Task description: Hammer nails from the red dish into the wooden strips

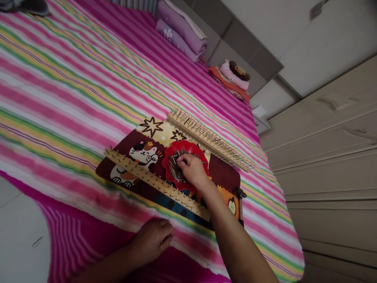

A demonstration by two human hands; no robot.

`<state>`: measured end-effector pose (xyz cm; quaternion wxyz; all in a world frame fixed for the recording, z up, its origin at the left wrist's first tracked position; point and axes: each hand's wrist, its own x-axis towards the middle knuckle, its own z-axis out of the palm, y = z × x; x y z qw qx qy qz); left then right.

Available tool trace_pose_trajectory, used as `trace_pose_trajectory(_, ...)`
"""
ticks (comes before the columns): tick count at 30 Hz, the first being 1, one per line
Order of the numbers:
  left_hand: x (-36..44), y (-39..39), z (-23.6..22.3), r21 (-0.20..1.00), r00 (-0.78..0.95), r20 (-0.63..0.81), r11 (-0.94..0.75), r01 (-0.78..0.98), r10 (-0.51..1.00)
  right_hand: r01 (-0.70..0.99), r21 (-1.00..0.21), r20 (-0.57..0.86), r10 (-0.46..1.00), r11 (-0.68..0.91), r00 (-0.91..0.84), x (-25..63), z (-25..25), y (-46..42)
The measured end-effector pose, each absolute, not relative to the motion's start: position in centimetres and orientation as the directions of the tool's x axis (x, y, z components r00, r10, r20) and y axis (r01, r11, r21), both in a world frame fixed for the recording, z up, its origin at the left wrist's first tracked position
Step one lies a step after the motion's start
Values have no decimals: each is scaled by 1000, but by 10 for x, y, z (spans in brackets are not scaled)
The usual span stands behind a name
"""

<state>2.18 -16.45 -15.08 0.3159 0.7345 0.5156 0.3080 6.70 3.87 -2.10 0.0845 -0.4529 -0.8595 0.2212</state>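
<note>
My right hand [191, 168] reaches into a red scalloped bowl [193, 147] of loose metal nails [174, 169], its fingertips pinched together among them. The bowl rests on a small folding table with a cartoon cat print [224, 173]. Across the table's near side lies a wooden strip [159, 182] with short nails standing along it. A second wooden strip [206, 139], densely set with long thin nails or pins, lies along the far side. My left hand [153, 238] is curled closed at the bed's near edge, below the near strip; whatever its fingers may hold is hidden.
A striped bedspread [73, 90] surrounds the table. Folded purple bedding [182, 33] and a small pile with a brown plush [239, 70] sit at the far edge. Wooden cabinets [330, 157] stand on the right. A dark object [26, 7] lies at the top left.
</note>
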Motion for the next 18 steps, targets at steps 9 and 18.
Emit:
trace_pose_trajectory(9,21,-166,-150,809,275,114,-250,531,955,819,-502,-78,929,276,-361,115,-8,33)
trace_pose_trajectory(18,22,-166,-152,808,274,135,-266,526,952,770,-349,44,830,534,-556,85,-8,25)
